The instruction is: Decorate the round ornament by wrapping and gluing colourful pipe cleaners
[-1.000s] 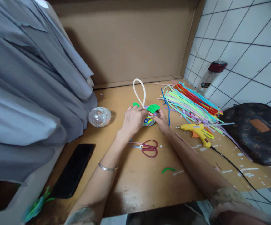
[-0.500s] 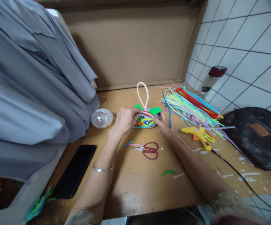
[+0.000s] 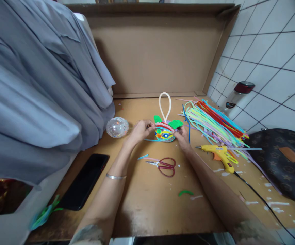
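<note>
A clear ball decorated with colourful pipe cleaners [image 3: 165, 135] sits in the middle of the table. It has green leaf shapes [image 3: 176, 124] on top, an eye-like pattern on its front and a white pipe-cleaner loop [image 3: 165, 107] standing above. My right hand [image 3: 182, 137] grips the ball's right side between thumb and fingers. My left hand [image 3: 142, 131] is closed in a pinch at the ball's left edge, and what lies between its fingertips is too small to make out. Scissors with red handles [image 3: 166, 167] lie below the ball.
A second clear ball [image 3: 117, 127] stands to the left, above a black phone [image 3: 85, 181]. On the right are a pile of pipe cleaners [image 3: 215, 120], a yellow glue gun [image 3: 220, 154] with its cord, and a dark bag [image 3: 280, 166]. Grey cloth [image 3: 47, 85] hangs at left.
My left fingers have drawn slightly left off the ball's front, baring more of its orange and green parts. My right hand still holds the ball. The view has shifted a little.
</note>
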`<state>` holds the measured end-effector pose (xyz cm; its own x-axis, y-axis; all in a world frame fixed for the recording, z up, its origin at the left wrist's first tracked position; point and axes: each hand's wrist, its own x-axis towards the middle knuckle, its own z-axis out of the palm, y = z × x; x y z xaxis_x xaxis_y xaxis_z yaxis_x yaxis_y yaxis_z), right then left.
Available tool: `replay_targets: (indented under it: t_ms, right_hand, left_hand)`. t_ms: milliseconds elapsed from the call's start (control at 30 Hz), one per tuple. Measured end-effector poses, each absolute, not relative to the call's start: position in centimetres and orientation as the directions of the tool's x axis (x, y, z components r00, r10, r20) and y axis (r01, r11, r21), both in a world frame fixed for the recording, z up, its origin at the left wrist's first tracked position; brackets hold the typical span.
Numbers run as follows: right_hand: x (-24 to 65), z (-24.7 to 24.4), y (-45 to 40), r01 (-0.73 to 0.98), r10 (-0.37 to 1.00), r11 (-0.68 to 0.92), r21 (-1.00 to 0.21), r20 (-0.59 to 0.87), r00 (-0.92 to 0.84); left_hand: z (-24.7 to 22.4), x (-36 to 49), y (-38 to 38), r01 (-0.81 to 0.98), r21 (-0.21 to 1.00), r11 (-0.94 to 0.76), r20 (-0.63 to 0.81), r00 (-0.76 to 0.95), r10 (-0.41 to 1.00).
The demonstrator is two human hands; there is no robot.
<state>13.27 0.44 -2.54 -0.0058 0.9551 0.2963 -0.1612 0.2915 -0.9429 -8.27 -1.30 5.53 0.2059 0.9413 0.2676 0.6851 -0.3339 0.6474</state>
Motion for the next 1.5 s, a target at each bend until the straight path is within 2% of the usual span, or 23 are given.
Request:
replay_targets:
  t_ms: [133, 267, 500, 700, 800, 1200, 1500]
  right_hand:
    - [13.2, -2.5, 0.4, -0.166, 0.951, 0.307, -0.937, 0.309, 0.012]
    - [13.2, -2.4, 0.3, -0.198, 0.953, 0.302, -0.933, 0.302, 0.028]
    - [13.4, -2.7, 0.7, -0.22, 0.955, 0.295, -0.93, 0.295, 0.031]
    - [13.5, -2.9, 0.8, -0.231, 0.952, 0.304, -0.924, 0.305, 0.031]
    - [13.5, -3.0, 0.9, -0.241, 0.954, 0.295, -0.924, 0.297, 0.031]
    - [14.0, -3.7, 1.2, -0.257, 0.955, 0.294, -0.921, 0.292, 0.047]
    - [14.5, -4.1, 1.5, -0.363, 0.966, 0.243, -0.9, 0.26, 0.002]
  left_hand:
    - [4.1, -7.9, -1.1, 0.52, 0.808, -0.276, 0.238, 0.141, 0.961]
    - [2.7, -7.7, -1.1, 0.364, 0.896, -0.255, 0.235, 0.1, 0.967]
    - [0.1, -7.6, -1.2, 0.252, 0.947, -0.202, 0.199, 0.037, 0.979]
    - [-1.8, -5.6, -1.7, -0.092, 0.98, -0.176, 0.169, -0.076, 0.983]
    - [-2.0, -4.9, -1.9, -0.185, 0.972, -0.146, 0.129, -0.102, 0.986]
    - [-1.5, -4.4, -2.2, -0.205, 0.965, -0.166, 0.142, -0.126, 0.982]
    - [-2.0, -4.3, -1.8, -0.275, 0.943, -0.186, 0.15, -0.148, 0.978]
